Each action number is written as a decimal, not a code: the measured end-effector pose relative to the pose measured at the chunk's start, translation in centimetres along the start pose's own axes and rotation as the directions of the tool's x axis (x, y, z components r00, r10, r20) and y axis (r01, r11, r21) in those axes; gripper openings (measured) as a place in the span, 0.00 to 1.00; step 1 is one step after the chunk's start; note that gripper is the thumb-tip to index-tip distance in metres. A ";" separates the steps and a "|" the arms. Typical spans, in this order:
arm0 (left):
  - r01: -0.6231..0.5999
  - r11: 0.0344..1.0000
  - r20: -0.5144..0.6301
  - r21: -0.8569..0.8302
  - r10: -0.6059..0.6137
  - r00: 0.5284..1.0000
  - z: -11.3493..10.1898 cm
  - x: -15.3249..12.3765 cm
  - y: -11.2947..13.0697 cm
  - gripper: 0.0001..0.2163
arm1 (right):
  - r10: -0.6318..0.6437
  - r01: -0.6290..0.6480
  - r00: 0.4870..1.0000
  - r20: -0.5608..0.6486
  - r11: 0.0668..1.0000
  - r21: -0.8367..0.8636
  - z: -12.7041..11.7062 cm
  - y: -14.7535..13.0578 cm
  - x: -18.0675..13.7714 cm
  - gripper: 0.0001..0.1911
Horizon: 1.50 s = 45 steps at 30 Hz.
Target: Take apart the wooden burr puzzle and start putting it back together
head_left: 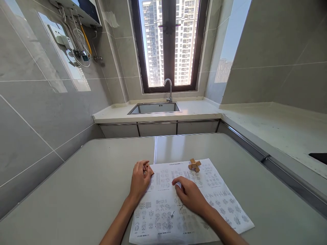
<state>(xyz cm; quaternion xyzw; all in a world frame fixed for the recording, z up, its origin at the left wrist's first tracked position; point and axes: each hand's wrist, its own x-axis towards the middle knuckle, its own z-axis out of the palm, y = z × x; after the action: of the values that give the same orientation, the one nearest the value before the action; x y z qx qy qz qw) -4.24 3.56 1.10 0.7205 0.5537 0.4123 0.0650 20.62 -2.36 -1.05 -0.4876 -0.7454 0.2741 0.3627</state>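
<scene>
A large white sheet (163, 200), printed with rows of small line diagrams, lies on the table. On its far right part rests a wooden burr puzzle (194, 165) of crossed tan sticks, apart from both hands. At the sheet's upper left edge is my left hand (140, 177), its fingers curled in. A small brownish shape shows at the fingertips, too unclear to name. My right hand (189, 194) lies over the middle of the sheet, palm down. Its index finger is bent forward, with the thumb apart from it, and nothing shows between them.
The pale table (89, 190) has a seam down its far half. Beyond it, a white counter (199, 107) holds a sink (155, 108) with a faucet (169, 89) under a window. Tiled walls flank both sides. A water heater (79, 10) with hoses hangs upper left.
</scene>
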 end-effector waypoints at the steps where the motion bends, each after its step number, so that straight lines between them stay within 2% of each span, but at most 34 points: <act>1: -0.006 1.000 0.024 -0.015 0.006 1.000 0.0 -0.2 0.4 0.10 | -0.005 0.005 1.000 -0.002 1.000 0.001 0.0 0.0 0.0 0.12; 4: -0.069 0.997 0.154 -0.044 0.075 0.985 0.0 -0.9 1.6 0.09 | -0.018 0.018 1.000 -0.001 1.000 0.003 0.1 0.1 0.0 0.13; 7: -0.130 0.982 0.345 -0.137 0.170 0.923 0.4 -1.9 3.0 0.09 | -0.025 0.025 1.000 0.000 1.000 -0.003 0.2 0.2 0.1 0.12; 11: -0.219 0.962 0.455 -0.166 0.271 0.848 1.4 -3.3 4.4 0.11 | -0.028 0.028 1.000 0.001 1.000 0.009 0.1 0.2 0.1 0.12; 15: -0.302 0.936 0.474 -0.181 0.351 0.807 2.0 -4.1 4.7 0.10 | -0.035 0.035 0.999 -0.007 0.999 0.028 0.1 0.2 0.0 0.11; 21: -0.366 0.921 0.477 -0.134 0.383 0.791 2.4 -4.5 4.4 0.10 | -0.035 0.036 0.999 -0.011 0.999 0.030 0.3 0.3 0.1 0.12; 29: -0.369 0.920 0.474 -0.131 0.385 0.792 2.6 -4.5 4.3 0.10 | -0.034 0.034 0.999 -0.007 0.997 0.063 0.1 0.1 0.1 0.12; 38: -0.364 0.923 0.478 -0.125 0.378 0.793 2.4 -4.4 4.4 0.12 | 0.042 -0.038 0.998 -0.044 0.995 0.093 0.3 0.6 0.3 0.12; 45: -0.368 0.920 0.496 -0.134 0.384 0.779 2.4 -4.4 4.4 0.13 | 0.134 -0.107 0.977 -0.168 0.981 0.160 0.3 1.3 0.5 0.12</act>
<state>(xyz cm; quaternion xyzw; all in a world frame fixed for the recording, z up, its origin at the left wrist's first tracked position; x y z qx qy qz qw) 0.44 -0.96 -0.33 0.8987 0.3550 0.2183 0.1370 20.88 -1.41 -2.09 -0.5259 -0.6562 0.3062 0.4461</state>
